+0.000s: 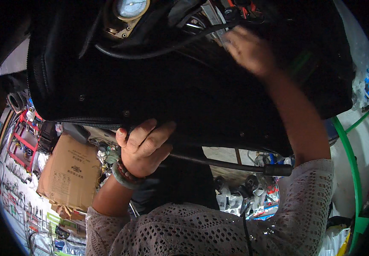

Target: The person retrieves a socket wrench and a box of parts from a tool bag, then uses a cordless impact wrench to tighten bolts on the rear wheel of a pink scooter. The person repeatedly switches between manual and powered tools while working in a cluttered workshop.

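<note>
Left hand, fingers half curled, lies against the near edge of the black bag; right hand, blurred, is at metal tools across it; grip of either cannot be told

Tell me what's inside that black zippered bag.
In the black bag: a round gauge, metal pieces and red parts. The right hand and deep shadow may hide more.

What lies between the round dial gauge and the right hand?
In the head view, a curved black tube and some metal pieces lie between the gauge and right hand.
</note>
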Motion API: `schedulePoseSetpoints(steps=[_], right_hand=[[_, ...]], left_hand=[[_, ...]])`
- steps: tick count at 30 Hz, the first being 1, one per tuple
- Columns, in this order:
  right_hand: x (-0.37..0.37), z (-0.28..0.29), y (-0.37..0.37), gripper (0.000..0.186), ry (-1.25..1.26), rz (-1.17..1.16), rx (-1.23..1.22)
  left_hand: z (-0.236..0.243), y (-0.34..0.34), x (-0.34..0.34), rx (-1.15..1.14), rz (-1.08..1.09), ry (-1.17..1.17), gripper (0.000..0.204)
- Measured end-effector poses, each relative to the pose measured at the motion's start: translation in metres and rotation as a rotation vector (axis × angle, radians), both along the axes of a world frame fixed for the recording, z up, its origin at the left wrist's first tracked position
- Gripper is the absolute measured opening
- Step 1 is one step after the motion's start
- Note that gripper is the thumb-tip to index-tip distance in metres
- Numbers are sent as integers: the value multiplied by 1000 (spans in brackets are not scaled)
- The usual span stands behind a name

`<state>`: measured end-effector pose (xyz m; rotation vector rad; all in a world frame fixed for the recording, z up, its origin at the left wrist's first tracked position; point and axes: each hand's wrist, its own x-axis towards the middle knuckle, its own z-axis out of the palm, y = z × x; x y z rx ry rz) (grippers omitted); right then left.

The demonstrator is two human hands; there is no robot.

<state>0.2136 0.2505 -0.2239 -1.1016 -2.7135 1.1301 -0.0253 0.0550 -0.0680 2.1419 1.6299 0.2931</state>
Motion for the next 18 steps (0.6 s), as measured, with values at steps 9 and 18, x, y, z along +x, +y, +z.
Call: schedulePoseSetpoints(steps=[9,18], right_hand=[[-13,-57,-80,17,-256,-42,-195],[-9,-34,-69,14,-229,-73,-72]], left_hand=[[-5,-1,1,26,-6,7,11],[-4,2,2,29,-6,-11,19]])
